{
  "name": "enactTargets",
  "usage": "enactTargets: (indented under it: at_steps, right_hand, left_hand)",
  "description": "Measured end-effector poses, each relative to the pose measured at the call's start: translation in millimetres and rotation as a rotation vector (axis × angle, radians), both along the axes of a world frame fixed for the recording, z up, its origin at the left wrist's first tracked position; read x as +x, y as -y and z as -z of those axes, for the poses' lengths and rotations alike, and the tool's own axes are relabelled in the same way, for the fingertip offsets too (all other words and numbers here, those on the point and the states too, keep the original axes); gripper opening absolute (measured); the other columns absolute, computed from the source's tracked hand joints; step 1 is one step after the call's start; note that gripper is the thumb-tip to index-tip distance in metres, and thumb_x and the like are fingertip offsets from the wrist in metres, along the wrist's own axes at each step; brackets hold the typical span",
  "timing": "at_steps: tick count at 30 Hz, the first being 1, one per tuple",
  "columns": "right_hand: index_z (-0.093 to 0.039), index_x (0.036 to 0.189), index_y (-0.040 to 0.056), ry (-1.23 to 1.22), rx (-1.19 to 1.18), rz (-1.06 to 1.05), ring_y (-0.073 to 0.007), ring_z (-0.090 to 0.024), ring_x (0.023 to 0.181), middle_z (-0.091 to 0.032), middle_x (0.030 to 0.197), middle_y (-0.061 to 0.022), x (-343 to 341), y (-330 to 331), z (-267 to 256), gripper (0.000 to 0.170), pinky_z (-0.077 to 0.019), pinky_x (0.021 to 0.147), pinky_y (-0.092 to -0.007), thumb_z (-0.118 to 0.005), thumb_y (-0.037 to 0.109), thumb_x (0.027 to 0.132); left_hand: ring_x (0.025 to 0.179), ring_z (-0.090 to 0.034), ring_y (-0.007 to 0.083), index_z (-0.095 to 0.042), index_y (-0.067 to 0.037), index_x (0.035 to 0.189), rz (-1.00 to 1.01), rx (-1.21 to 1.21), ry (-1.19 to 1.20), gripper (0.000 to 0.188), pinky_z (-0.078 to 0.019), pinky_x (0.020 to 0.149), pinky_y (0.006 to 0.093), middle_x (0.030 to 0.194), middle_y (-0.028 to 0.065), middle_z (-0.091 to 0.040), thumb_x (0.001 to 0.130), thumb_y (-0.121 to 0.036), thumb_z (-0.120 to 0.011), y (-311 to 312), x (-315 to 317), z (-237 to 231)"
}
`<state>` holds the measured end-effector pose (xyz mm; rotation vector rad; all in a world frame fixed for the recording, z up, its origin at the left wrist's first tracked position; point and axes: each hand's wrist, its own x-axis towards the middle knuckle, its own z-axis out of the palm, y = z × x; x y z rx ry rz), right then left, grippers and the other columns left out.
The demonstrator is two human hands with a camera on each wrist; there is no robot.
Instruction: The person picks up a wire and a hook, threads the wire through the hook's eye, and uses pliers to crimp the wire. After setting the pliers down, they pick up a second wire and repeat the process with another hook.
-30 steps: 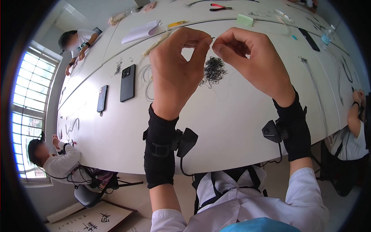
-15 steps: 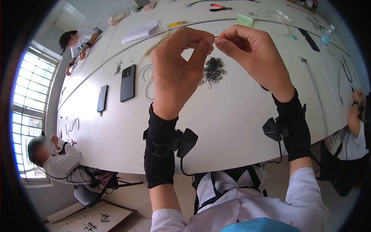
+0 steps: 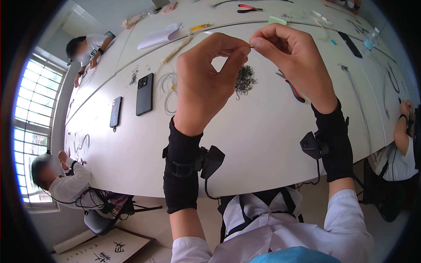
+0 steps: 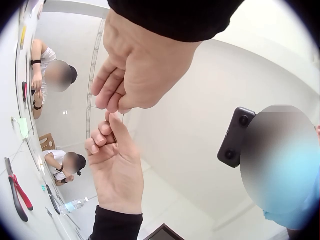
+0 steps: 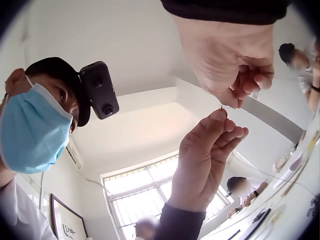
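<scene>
Over the white table [image 3: 250, 140], my left hand [image 3: 204, 83] and right hand [image 3: 294, 61] meet almost fingertip to fingertip. Between left thumb and forefinger I pinch a tiny dark fish hook [image 5: 222, 108], mostly covered by the fingers. The right thumb and forefinger pinch together right at the hook; what exactly they hold, I cannot tell. A thin line [image 5: 248, 166] trails away below the left hand in the right wrist view. Beneath the hands lies a pile of small dark hooks [image 3: 246, 81], partly behind the left hand. Red-and-black pliers [image 3: 294, 91] lie beside the right wrist.
Left of the hands are a coil of clear line [image 3: 166, 94], a large phone [image 3: 144, 94] and a smaller phone [image 3: 115, 111]. Farther back lie paper [image 3: 158, 36], another pair of pliers [image 3: 250, 8] and a green note [image 3: 277, 20]. A bottle [image 3: 371, 39] stands right. Other people sit around.
Both hands have shifted slightly right, still pinching. The right fingertips have risen and come up against the left ones. The pliers by the right wrist now show more.
</scene>
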<state>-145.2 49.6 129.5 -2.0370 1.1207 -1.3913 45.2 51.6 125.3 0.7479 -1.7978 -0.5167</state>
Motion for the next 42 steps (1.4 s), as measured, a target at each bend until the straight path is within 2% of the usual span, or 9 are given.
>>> enactTargets:
  at_steps: [5, 9, 12, 15, 21, 27, 30, 34, 42]
  right_hand:
    - [-0.07, 0.095, 0.0005, -0.132, 0.039, 0.034, -0.0109, -0.059, 0.062, -0.066, 0.073, -0.0058, 12, -18, -9, 0.014, -0.0474, 0.06, -0.0254, -0.07, 0.014, 0.091]
    - [-0.069, 0.094, 0.0007, -0.228, -0.224, 0.113, -0.0137, -0.058, 0.061, -0.065, 0.071, -0.0066, 12, -26, -12, 0.013, -0.0474, 0.059, -0.0265, -0.072, 0.012, 0.089]
    - [-0.069, 0.095, 0.0011, -0.135, -0.205, 0.109, -0.0121, -0.061, 0.064, -0.066, 0.073, -0.0061, 7, -19, -10, 0.015, -0.0483, 0.061, -0.026, -0.071, 0.015, 0.091]
    - [-0.07, 0.097, 0.0012, -0.051, 0.053, 0.05, -0.0099, -0.064, 0.068, -0.068, 0.076, -0.0049, 0, -13, -13, 0.017, -0.0494, 0.063, -0.0243, -0.071, 0.018, 0.093]
    - [-0.071, 0.097, 0.0006, 0.014, 0.097, 0.019, -0.0088, -0.064, 0.07, -0.069, 0.077, -0.0043, 1, -3, -4, 0.018, -0.0503, 0.066, -0.0228, -0.069, 0.018, 0.094]
    - [-0.07, 0.095, 0.0004, -0.197, -0.086, 0.103, -0.0107, -0.063, 0.066, -0.068, 0.076, -0.0058, 15, -28, -15, 0.013, -0.0498, 0.063, -0.0244, -0.069, 0.013, 0.092]
    - [-0.069, 0.093, 0.0006, -0.181, -0.236, 0.107, -0.0111, -0.062, 0.064, -0.067, 0.074, -0.006, 11, -25, -15, 0.012, -0.049, 0.061, -0.0246, -0.069, 0.013, 0.093]
    - [-0.07, 0.096, -0.0001, -0.063, -0.045, 0.035, -0.0097, -0.061, 0.065, -0.068, 0.075, -0.0049, -1, -12, -12, 0.019, -0.0483, 0.061, -0.0239, -0.069, 0.018, 0.095]
    - [-0.072, 0.099, -0.0011, 0.068, 0.024, -0.008, -0.0073, -0.061, 0.068, -0.068, 0.076, -0.004, -3, 3, -1, 0.026, -0.0481, 0.064, -0.0221, -0.069, 0.025, 0.096]
  left_hand:
    - [0.08, -0.068, 0.012, -0.069, 0.005, 0.098, -0.062, -0.016, -0.027, 0.009, -0.0542, 0.078, 0.0249, 0.086, 0.0077, -0.072, 0.093, -0.002, -0.069, 4, 2, 1]
    - [0.078, -0.07, 0.016, -0.069, 0.003, 0.094, -0.101, -0.059, 0.035, 0.007, -0.0545, 0.075, 0.0267, 0.084, 0.0092, -0.073, 0.089, -0.002, -0.07, 5, -1, 4]
    - [0.076, -0.071, 0.0177, -0.069, 0.003, 0.091, -0.078, -0.055, 0.056, 0.006, -0.0545, 0.073, 0.0276, 0.083, 0.01, -0.074, 0.088, -0.003, -0.07, 2, -4, 3]
    - [0.076, -0.071, 0.017, -0.069, 0.003, 0.092, -0.012, -0.011, -0.002, 0.006, -0.0545, 0.073, 0.0272, 0.082, 0.0102, -0.073, 0.088, -0.002, -0.07, 0, -4, 2]
    - [0.077, -0.071, 0.0161, -0.068, 0.005, 0.094, 0.068, 0.118, -0.184, 0.008, -0.055, 0.076, 0.0274, 0.084, 0.0108, -0.073, 0.09, -0.001, -0.069, 2, -2, 1]
    - [0.077, -0.072, 0.0166, -0.069, 0.003, 0.093, -0.049, -0.004, -0.102, 0.006, -0.0553, 0.074, 0.0277, 0.083, 0.0101, -0.074, 0.09, -0.002, -0.069, 6, -3, 4]
    - [0.077, -0.073, 0.0171, -0.069, 0.002, 0.093, -0.065, -0.054, -0.009, 0.006, -0.0554, 0.073, 0.0278, 0.083, 0.0098, -0.074, 0.089, -0.003, -0.07, 6, -4, 5]
    - [0.077, -0.073, 0.0167, -0.069, 0.002, 0.093, -0.003, -0.008, 0.003, 0.006, -0.0551, 0.074, 0.0274, 0.082, 0.0101, -0.074, 0.09, -0.003, -0.069, 1, -6, 4]
    - [0.081, -0.069, 0.0146, -0.067, 0.008, 0.101, 0.148, 0.187, -0.131, 0.01, -0.0555, 0.079, 0.0258, 0.087, 0.0109, -0.072, 0.095, 0.0, -0.065, 1, -2, 0]
